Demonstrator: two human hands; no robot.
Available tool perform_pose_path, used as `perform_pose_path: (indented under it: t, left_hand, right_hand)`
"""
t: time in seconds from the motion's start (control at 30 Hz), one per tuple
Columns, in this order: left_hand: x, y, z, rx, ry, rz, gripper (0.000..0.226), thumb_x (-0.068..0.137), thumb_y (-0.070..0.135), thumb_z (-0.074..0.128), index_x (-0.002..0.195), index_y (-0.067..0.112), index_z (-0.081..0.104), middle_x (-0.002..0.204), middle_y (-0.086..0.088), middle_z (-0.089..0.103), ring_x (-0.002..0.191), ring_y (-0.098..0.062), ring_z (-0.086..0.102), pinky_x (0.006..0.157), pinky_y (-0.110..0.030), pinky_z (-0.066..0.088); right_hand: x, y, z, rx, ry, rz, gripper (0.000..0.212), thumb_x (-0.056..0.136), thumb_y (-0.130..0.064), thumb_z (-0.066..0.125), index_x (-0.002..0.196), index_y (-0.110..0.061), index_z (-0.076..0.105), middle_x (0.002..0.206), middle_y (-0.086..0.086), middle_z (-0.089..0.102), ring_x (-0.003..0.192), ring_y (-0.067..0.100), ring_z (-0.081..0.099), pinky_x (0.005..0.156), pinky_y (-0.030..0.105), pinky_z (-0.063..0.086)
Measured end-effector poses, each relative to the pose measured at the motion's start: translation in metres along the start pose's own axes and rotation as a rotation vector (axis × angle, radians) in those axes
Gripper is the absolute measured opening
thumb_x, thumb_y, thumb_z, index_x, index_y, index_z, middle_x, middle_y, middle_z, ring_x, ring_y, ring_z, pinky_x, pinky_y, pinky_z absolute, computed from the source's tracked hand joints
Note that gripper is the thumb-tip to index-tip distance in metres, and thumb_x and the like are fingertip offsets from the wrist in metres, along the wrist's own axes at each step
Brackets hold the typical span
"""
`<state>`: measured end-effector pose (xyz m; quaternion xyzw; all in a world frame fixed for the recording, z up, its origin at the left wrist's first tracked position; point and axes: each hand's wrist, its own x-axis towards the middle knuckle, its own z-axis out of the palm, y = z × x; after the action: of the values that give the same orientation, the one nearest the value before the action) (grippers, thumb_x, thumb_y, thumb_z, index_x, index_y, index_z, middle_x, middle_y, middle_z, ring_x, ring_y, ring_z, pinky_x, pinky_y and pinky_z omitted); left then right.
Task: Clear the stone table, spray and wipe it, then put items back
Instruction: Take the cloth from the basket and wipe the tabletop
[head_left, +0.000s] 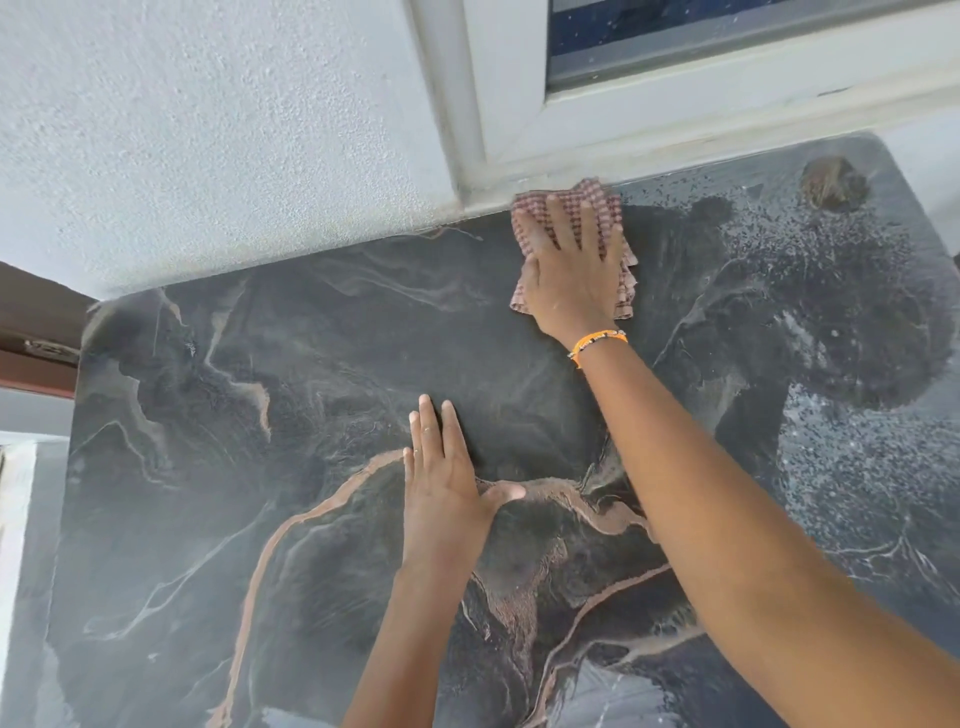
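- Stone table (311, 364): dark grey to black, with pale grey and copper-brown veins; fine white speckling toward its right edge.
- Cloth (597, 208), at the table's far edge: small check pattern, dull red-brown on pinkish white.
- Wristband (597, 343): orange with dark beads.
- Wall (208, 130): white, rough texture.
- Window frame (519, 104): white.
- Brownish lump (831, 182), far right corner.

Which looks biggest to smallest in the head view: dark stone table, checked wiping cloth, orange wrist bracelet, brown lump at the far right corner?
1. Dark veined stone table
2. Reddish checked wiping cloth, partly hidden under the right hand
3. Brown lump, farther away, so unsure
4. Orange wrist bracelet
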<state>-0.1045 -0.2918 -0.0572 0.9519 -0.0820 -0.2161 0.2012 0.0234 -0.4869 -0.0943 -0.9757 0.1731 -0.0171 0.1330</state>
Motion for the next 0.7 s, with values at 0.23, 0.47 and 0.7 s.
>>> perform_pose_path:
  t: [0.23, 0.47, 0.7]
  left_hand:
    - [0.000, 0.001, 0.002, 0.009, 0.003, 0.000, 0.108, 0.076, 0.049, 0.063, 0.146, 0.013, -0.010, 0.155, -0.004, -0.020, 0.142, -0.019, -0.020, 0.117, -0.037, -0.002]
    - [-0.001, -0.004, 0.005, -0.020, 0.028, 0.035, 0.107, 0.071, 0.054, 0.059, 0.147, 0.012, -0.003, 0.156, -0.005, -0.014, 0.143, -0.020, -0.015, 0.116, -0.038, -0.001]
    - [-0.016, -0.007, 0.011, -0.013, 0.071, 0.019, 0.094, 0.082, 0.044, 0.059, 0.146, 0.011, -0.001, 0.157, -0.004, -0.009, 0.144, -0.019, -0.011, 0.117, -0.037, 0.000]
  right_hand:
    - [-0.010, 0.111, -0.032, -0.007, 0.061, 0.383, 0.052, 0.096, -0.030, 0.030, 0.147, -0.037, 0.021, 0.159, 0.001, 0.015, 0.145, 0.034, 0.008, 0.115, 0.058, 0.005]
    - [-0.068, 0.034, -0.006, 0.022, 0.086, 0.360, 0.057, 0.094, -0.033, 0.034, 0.148, -0.032, 0.018, 0.159, 0.006, 0.012, 0.145, 0.039, 0.004, 0.110, 0.064, -0.001]
    - [-0.040, -0.114, 0.018, -0.021, -0.211, -0.387, 0.055, 0.096, -0.036, 0.034, 0.148, -0.034, 0.018, 0.160, -0.001, 0.008, 0.145, 0.036, 0.002, 0.111, 0.064, -0.003]
